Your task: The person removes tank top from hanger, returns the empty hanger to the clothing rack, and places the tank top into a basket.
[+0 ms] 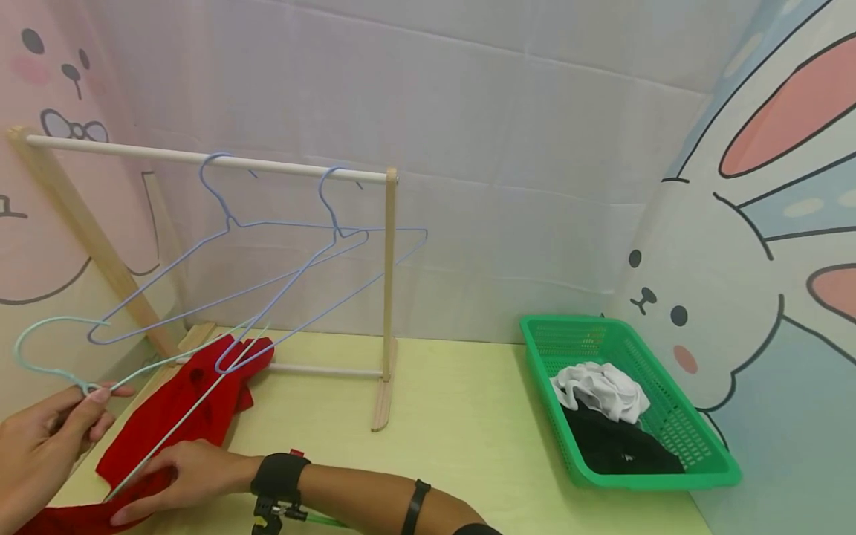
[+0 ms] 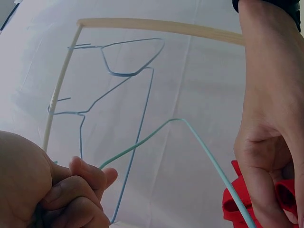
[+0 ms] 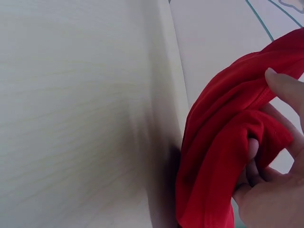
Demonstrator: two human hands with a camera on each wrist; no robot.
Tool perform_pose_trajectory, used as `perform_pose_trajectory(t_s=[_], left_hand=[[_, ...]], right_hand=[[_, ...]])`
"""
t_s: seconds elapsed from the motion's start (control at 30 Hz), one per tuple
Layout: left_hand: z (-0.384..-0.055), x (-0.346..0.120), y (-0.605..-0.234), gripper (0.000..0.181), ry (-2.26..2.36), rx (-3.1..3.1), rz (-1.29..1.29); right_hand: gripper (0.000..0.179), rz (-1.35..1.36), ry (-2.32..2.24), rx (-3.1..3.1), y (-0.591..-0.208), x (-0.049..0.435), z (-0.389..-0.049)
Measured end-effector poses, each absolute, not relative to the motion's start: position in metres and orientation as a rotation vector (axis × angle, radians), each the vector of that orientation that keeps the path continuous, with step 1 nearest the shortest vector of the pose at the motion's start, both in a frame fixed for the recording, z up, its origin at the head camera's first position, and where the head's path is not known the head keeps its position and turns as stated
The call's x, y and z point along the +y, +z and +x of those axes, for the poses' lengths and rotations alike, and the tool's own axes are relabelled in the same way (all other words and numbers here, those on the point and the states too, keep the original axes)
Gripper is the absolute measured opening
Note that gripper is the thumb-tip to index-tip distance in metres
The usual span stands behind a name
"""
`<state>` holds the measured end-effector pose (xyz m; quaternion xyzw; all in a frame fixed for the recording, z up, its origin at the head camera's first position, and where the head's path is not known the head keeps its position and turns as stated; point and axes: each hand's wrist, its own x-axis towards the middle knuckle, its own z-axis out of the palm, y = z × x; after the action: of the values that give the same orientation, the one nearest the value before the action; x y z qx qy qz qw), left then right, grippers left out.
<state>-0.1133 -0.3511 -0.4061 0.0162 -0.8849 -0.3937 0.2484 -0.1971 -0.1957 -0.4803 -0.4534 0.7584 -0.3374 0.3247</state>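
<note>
My left hand (image 1: 50,446) pinches a mint-green wire hanger (image 1: 60,319) at the neck just below its hook. The hanger tilts so that its lower end runs down to the right hand. A red garment (image 1: 160,405) lies bunched on the table under the hanger. Its near part is gripped by my right hand (image 1: 200,475), and in the right wrist view folds of the red cloth (image 3: 223,128) pass between thumb and fingers. The hanger's lower end reaches the cloth near the right fingers, where the fabric hides part of it.
A wooden rack with a white rod (image 1: 281,166) stands at the back left. Two blue wire hangers (image 1: 267,221) hang from it, overlapping the mint one in the head view. To the right, a green basket (image 1: 725,475) holds white cloth (image 1: 605,390) and black cloth (image 1: 611,446).
</note>
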Motion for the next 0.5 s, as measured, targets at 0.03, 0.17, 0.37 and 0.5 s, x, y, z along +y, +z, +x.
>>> perform_pose_trajectory(t_s=[0.03,0.17,0.37,0.5], left_hand=[[-0.114,-0.351,-0.406,0.03,-1.077,-2.409,0.041],[-0.115,-0.347,-0.406,0.033,-1.106,-2.37,0.018],[-0.118,-0.342,-0.402,0.038,-1.179,-2.274,-0.052],[-0.12,-0.339,-0.398,0.038,-1.229,-2.23,-0.069]], right_hand=[[0.034,-1.214,-0.881,1.989,-0.48,-0.196,-0.196],[0.03,-1.315,-0.837,2.02,-0.481,-0.197,-0.194],[0.027,-1.44,-0.76,2.099,-0.48,-0.198,-0.192],[0.027,-1.518,-0.739,2.131,-0.478,-0.196,-0.192]])
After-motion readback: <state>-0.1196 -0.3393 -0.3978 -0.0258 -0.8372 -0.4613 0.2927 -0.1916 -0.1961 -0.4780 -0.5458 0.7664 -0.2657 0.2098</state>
